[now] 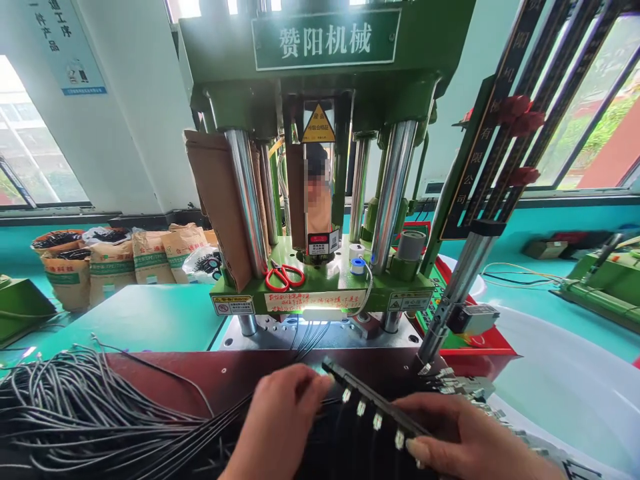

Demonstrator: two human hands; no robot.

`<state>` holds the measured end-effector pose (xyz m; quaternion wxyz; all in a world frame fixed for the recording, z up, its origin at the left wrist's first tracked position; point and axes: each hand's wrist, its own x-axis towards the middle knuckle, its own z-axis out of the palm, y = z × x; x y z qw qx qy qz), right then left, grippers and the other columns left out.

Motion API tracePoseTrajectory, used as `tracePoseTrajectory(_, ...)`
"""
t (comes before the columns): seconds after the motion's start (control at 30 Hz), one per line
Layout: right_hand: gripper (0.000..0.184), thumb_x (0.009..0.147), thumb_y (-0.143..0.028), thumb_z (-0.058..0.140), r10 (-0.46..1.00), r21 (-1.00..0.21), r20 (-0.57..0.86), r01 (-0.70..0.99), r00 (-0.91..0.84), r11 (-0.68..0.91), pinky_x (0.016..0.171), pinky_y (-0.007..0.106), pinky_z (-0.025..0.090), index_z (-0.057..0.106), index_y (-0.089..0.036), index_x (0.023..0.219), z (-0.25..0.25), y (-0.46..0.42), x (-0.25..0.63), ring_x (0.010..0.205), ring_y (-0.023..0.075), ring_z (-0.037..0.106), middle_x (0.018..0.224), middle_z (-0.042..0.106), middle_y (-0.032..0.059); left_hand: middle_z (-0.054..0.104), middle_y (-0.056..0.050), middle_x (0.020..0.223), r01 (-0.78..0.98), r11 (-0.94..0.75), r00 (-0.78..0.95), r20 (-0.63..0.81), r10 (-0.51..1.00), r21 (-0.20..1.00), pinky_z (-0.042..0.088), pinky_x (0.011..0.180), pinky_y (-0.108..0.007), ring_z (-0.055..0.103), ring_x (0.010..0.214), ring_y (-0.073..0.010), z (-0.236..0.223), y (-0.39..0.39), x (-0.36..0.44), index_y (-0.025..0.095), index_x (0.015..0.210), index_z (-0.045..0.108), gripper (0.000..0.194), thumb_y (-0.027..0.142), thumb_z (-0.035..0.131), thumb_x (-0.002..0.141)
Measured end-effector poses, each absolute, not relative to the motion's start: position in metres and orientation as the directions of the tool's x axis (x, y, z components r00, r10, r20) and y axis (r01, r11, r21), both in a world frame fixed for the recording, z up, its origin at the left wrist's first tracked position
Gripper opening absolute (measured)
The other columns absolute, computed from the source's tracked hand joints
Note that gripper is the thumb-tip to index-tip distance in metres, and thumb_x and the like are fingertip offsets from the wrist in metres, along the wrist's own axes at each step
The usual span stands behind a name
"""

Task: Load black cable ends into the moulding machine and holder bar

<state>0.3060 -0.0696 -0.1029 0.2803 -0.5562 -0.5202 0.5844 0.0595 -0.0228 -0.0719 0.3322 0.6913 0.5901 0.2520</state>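
My left hand (280, 417) is curled over several black cables at the front of the machine bed, fingers closed on them near a black bar. My right hand (465, 437) grips the near end of that black bar-shaped fixture (373, 407), which carries a row of small metal connector tips. A thick bundle of black cables (85, 407) spreads to the left. More cables run under the green press platen (320, 297).
A green vertical moulding press (325, 133) stands straight ahead with chrome columns. Red-handled scissors (284, 275) and a tape roll (357, 265) lie on its platen. Brown sacks (107, 263) sit at the left. A white tub (565, 380) and a black light-curtain post (505, 167) are at the right.
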Motion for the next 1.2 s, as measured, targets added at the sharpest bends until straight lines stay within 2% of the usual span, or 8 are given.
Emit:
tracePoseTrajectory(0.07,0.056,0.076,-0.057,0.066,0.882,-0.867,-0.435,0.348,-0.183,-0.356,0.03,0.014,0.031,0.061,-0.02,0.117,-0.1,-0.059,0.316,0.036,0.005,0.038,0.056,0.053,-0.0056,0.068,-0.006,0.097,0.764,-0.199,0.112,0.177,0.978,0.614,0.044,0.087,-0.035,0.062,0.095,-0.0226,-0.065,-0.01,0.042,0.02,0.093,0.066,0.027,0.04,0.05,0.086)
tracePoseTrajectory(0.13,0.048,0.078,-0.054,0.065,0.885,-0.844,-0.432,0.422,-0.171,-0.331,0.031,0.015,0.031,0.062,-0.02,0.111,-0.094,-0.043,0.322,0.037,0.0058,0.039,0.053,0.049,-0.0067,0.064,-0.012,0.114,0.811,-0.192,0.109,0.179,0.978,0.553,0.04,0.095,-0.039,0.057,0.109,-0.0272,-0.066,0.004,0.028,0.017,0.109,0.061,0.033,0.037,0.054,0.083)
tracePoseTrajectory(0.3,0.035,0.078,-0.047,0.067,0.846,-0.876,-0.29,0.48,-0.447,-0.047,0.047,0.02,0.041,0.071,-0.016,0.095,-0.082,0.013,0.314,0.05,0.0091,0.052,0.066,0.061,-0.0002,0.066,-0.006,0.07,0.712,0.039,0.223,-0.279,0.934,0.701,0.047,0.056,-0.03,0.065,0.065,-0.0223,-0.078,0.028,0.019,0.014,0.101,0.056,0.032,0.04,0.053,0.082)
tracePoseTrajectory(0.6,0.038,0.08,-0.04,0.065,0.708,-0.819,-0.165,0.495,-0.687,0.289,0.069,0.025,0.044,0.072,-0.017,0.11,-0.1,0.068,0.273,0.077,0.0166,0.059,0.087,0.068,0.0039,0.054,0.004,0.055,0.685,0.075,0.234,-0.316,0.92,0.724,0.038,0.038,-0.02,0.055,0.045,-0.013,-0.083,0.024,0.021,0.02,0.081,0.044,0.016,0.032,0.054,0.08)
tracePoseTrajectory(0.93,0.035,0.074,-0.04,0.071,0.79,-0.793,-0.192,0.566,-0.582,0.225,0.079,0.031,0.047,0.074,-0.019,0.102,-0.093,0.061,0.274,0.089,0.0221,0.062,0.094,0.069,0.0054,0.06,-0.001,0.067,0.775,-0.127,0.307,-0.193,0.932,0.619,0.029,0.051,-0.025,0.054,0.058,-0.0149,-0.075,0.024,0.013,0.019,0.074,0.051,0.023,0.041,0.054,0.082)
tracePoseTrajectory(1.03,0.029,0.081,-0.042,0.063,0.87,-0.734,-0.059,0.613,-0.489,0.294,0.09,0.034,0.042,0.075,-0.021,0.096,-0.083,0.071,0.281,0.101,0.0242,0.06,0.098,0.072,0.0047,0.062,-0.002,0.076,0.784,-0.154,0.276,-0.116,0.954,0.601,0.031,0.058,-0.027,0.055,0.069,-0.0175,-0.068,0.037,0.009,0.018,0.079,0.056,0.033,0.051,0.057,0.08)
tracePoseTrajectory(1.1,0.031,0.088,-0.04,0.052,0.939,-0.653,0.06,0.698,-0.339,0.294,0.089,0.031,0.043,0.074,-0.02,0.096,-0.079,0.086,0.283,0.1,0.0232,0.06,0.098,0.072,0.0041,0.061,-0.001,0.079,0.679,-0.036,0.188,-0.127,0.974,0.733,0.034,0.062,-0.027,0.054,0.071,-0.0165,-0.066,0.056,0.013,0.018,0.089,0.057,0.038,0.051,0.067,0.074)
tracePoseTrajectory(1.2,0.032,0.093,-0.031,0.044,0.988,-0.516,0.139,0.847,-0.063,0.127,0.085,0.03,0.044,0.072,-0.016,0.1,-0.082,0.12,0.279,0.099,0.0248,0.062,0.096,0.072,0.0088,0.059,0.001,0.076,0.258,0.342,0.202,-0.397,0.896,0.904,0.042,0.07,-0.025,0.055,0.07,-0.0126,-0.073,0.091,0.032,0.014,0.091,0.056,0.033,0.033,0.075,0.072)
